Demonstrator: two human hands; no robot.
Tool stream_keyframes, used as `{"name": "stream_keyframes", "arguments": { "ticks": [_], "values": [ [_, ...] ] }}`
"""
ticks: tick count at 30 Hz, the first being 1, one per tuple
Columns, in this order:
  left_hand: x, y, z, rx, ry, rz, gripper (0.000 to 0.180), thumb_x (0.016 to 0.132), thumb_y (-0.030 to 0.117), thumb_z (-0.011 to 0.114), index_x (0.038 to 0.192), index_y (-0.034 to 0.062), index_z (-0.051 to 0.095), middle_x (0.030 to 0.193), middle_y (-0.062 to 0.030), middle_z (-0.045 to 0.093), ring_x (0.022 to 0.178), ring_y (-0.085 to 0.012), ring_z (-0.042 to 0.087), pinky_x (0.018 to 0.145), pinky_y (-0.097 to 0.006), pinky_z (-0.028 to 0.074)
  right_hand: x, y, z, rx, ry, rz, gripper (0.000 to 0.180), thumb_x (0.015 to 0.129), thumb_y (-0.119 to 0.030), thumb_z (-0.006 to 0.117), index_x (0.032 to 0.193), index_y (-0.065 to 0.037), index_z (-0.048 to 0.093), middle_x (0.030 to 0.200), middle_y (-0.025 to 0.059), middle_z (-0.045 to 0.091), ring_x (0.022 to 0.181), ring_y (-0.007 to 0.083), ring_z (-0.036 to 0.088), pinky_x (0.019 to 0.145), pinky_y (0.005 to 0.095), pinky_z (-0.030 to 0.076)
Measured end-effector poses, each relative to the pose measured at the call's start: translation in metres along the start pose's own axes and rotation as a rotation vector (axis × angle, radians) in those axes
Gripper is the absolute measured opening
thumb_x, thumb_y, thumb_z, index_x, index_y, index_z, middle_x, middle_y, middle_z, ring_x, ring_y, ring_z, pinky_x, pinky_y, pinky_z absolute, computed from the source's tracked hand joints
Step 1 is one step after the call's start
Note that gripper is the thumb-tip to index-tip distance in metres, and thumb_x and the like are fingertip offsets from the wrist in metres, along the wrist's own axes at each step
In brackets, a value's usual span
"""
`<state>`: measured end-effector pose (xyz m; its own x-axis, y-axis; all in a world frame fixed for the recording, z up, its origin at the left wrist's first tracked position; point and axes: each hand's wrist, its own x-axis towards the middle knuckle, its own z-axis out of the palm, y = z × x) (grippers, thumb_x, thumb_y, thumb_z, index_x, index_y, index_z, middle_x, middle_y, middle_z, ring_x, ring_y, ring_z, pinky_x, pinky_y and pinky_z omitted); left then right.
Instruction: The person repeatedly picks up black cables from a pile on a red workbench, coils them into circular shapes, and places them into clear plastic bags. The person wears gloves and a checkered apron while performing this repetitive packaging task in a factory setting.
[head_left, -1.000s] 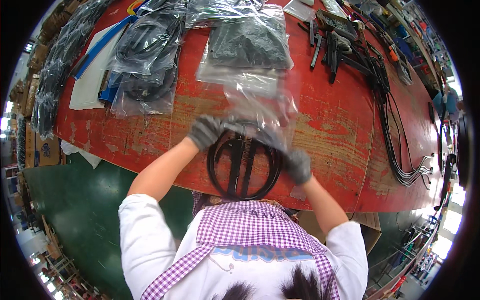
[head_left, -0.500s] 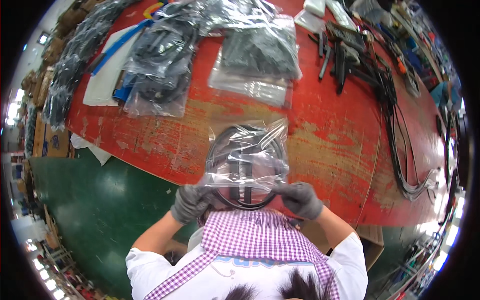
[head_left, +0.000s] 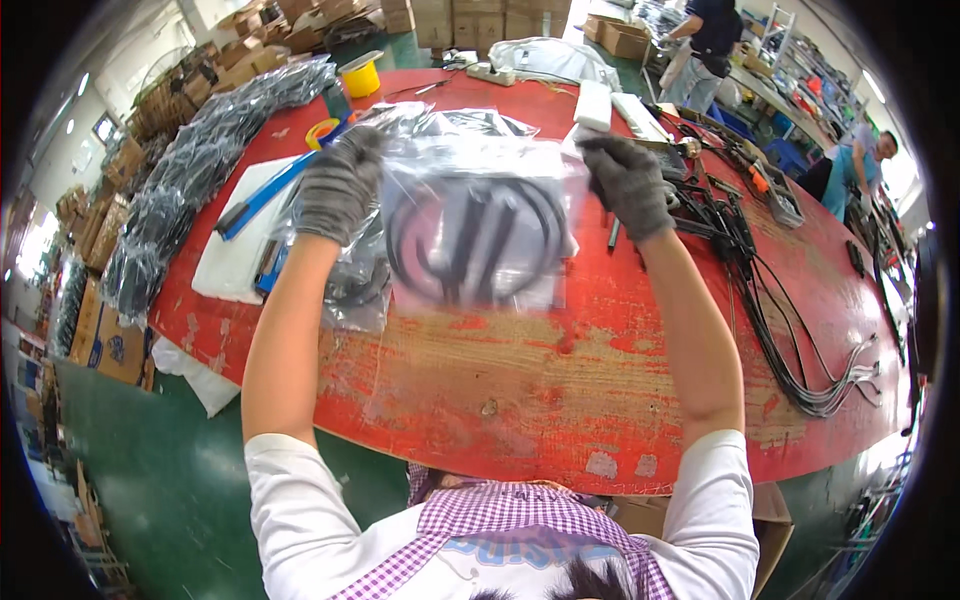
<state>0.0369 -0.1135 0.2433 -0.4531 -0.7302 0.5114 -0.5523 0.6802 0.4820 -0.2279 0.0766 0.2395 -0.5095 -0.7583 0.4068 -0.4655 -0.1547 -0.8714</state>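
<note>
My arms stretch forward over the table with a clear plastic bag (head_left: 480,290) hanging between my hands, smeared by motion. Inside it lie a coiled black cable (head_left: 402,245) and dark straight pieces (head_left: 487,240). My left hand (head_left: 343,187), in a grey glove, pinches the bag's upper left corner. Its upper right corner is in the fingers of my gloved right hand (head_left: 632,187). Beneath and behind the held bag, other bagged cables (head_left: 358,300) rest on the table, partly covered by it and by my left arm.
The worn red table (head_left: 500,400) curves toward me. Bundled black cables (head_left: 770,330) and loose black parts (head_left: 700,200) lie right. At left are a long pile of bagged goods (head_left: 175,190), a white pad (head_left: 225,270) and a yellow tape roll (head_left: 360,76). Two people (head_left: 712,40) work farther off.
Both hands have lifted the bag from near my apron and carried it forward and up over the far table. The view has tilted up, showing more of the room.
</note>
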Motion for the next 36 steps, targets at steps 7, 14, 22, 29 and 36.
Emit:
{"name": "stream_keyframes", "arguments": {
  "ticks": [7, 14, 22, 29, 36],
  "values": [
    [-0.024, -0.049, 0.054, 0.207, 0.197, 0.161, 0.019, 0.087, 0.020, 0.053, 0.103, 0.0114, 0.056, 0.088, -0.0101, 0.062, 0.079, -0.0252, 0.062, 0.061, -0.038, 0.048, -0.023, 0.092, 0.052, -0.521, 0.207, -0.548, 0.009, 0.082, -0.015, 0.056, 0.085, -0.007, 0.056, 0.069, 0.0108, 0.058, 0.063, 0.0273, 0.058, 0.056, 0.0344, 0.047],
    [-0.250, -0.052, 0.135, 0.055, -0.289, 0.306, 0.006, 0.078, 0.010, 0.058, 0.083, 0.0076, 0.059, 0.070, -0.0125, 0.057, 0.061, -0.0315, 0.055, 0.052, -0.040, 0.043, -0.112, 0.220, -0.058, -1.152, -0.367, -0.164, 0.010, 0.075, -0.014, 0.049, 0.078, -0.012, 0.058, 0.070, 0.0112, 0.059, 0.062, 0.0290, 0.059, 0.054, 0.0404, 0.047],
    [-0.337, 0.011, 0.149, 0.006, -0.694, 0.198, 0.012, 0.080, 0.021, 0.059, 0.083, 0.0092, 0.061, 0.074, -0.0123, 0.062, 0.063, -0.0319, 0.059, 0.054, -0.042, 0.047, -0.047, 0.300, -0.211, -1.327, 0.011, 0.521, 0.049, 0.077, -0.017, 0.044, 0.125, -0.012, 0.044, 0.137, 0.0121, 0.035, 0.125, 0.0301, 0.034, 0.097, 0.0477, 0.033],
    [-0.331, 0.010, 0.129, -0.130, -0.650, -0.001, 0.018, 0.082, 0.022, 0.058, 0.091, 0.0066, 0.062, 0.084, -0.0149, 0.064, 0.077, -0.0318, 0.062, 0.067, -0.039, 0.050, 0.002, 0.351, -0.219, -1.456, -0.095, 0.530, 0.053, 0.084, -0.022, 0.033, 0.135, -0.012, 0.030, 0.140, 0.0092, 0.030, 0.131, 0.0296, 0.025, 0.106, 0.0522, 0.012],
    [-0.334, 0.008, 0.131, -0.080, -0.712, -0.078, 0.019, 0.082, 0.023, 0.058, 0.091, 0.0071, 0.062, 0.085, -0.0141, 0.064, 0.077, -0.0313, 0.062, 0.067, -0.039, 0.050, -0.027, 0.309, -0.222, -1.569, -0.329, 0.619, 0.055, 0.069, -0.050, 0.062, 0.110, -0.013, 0.059, 0.121, 0.0075, 0.049, 0.119, 0.0251, 0.037, 0.092, 0.0408, 0.036]
  ]
}}
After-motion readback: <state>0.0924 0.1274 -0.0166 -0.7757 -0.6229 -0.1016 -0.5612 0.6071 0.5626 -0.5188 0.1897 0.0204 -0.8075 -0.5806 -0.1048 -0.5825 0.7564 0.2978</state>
